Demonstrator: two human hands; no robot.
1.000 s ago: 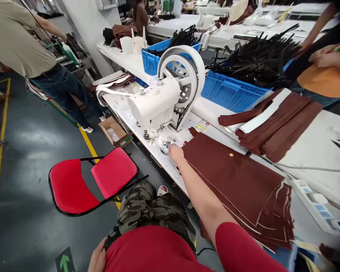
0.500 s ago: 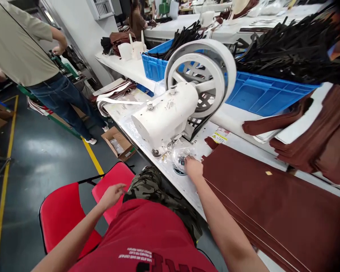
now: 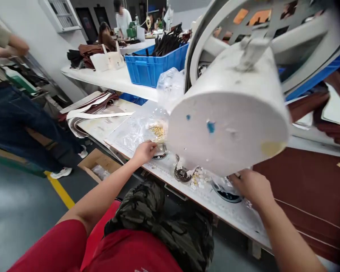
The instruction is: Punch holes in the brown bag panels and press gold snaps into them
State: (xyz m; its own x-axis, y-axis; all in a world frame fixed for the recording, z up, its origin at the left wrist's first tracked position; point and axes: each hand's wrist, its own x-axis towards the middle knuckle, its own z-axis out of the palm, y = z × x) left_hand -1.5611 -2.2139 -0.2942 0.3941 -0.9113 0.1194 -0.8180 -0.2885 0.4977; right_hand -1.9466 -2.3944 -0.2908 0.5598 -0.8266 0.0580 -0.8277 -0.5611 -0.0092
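Near edge: A red T-shirt [image 3: 124, 253] and camouflage shorts [image 3: 158, 223] fill the foreground, just short of the white worktable [image 3: 232, 213], whose front edge runs diagonally below both hands.

Left hand: The left hand [image 3: 143, 153] is over a clear plastic bag [image 3: 136, 130] at the table edge; its fingers are bunched narrowly, and whether they hold the plastic cannot be told.

Right hand: The right hand [image 3: 252, 187] is beside a round dark dish [image 3: 226, 195] wrapped in clear plastic; its curled fingers [image 3: 243, 181] are partly hidden, so any grip cannot be told.

Between the hands: Gold-coloured small metal parts [image 3: 158, 131] lie on the bag, and pale round parts [image 3: 198, 178] are scattered near the base of the sewing machine [image 3: 226, 109], whose white head leaves little room above the hands.

Right edge: Brown leather panels [image 3: 303, 177] begin just beyond the right hand.

Beyond: Pale strips and brown leather [image 3: 93, 113] lie on the table's far end; a blue plastic crate [image 3: 155, 64] holds black strips [image 3: 167, 43] on the table behind. A co-worker in jeans [image 3: 14, 121] stands at left.
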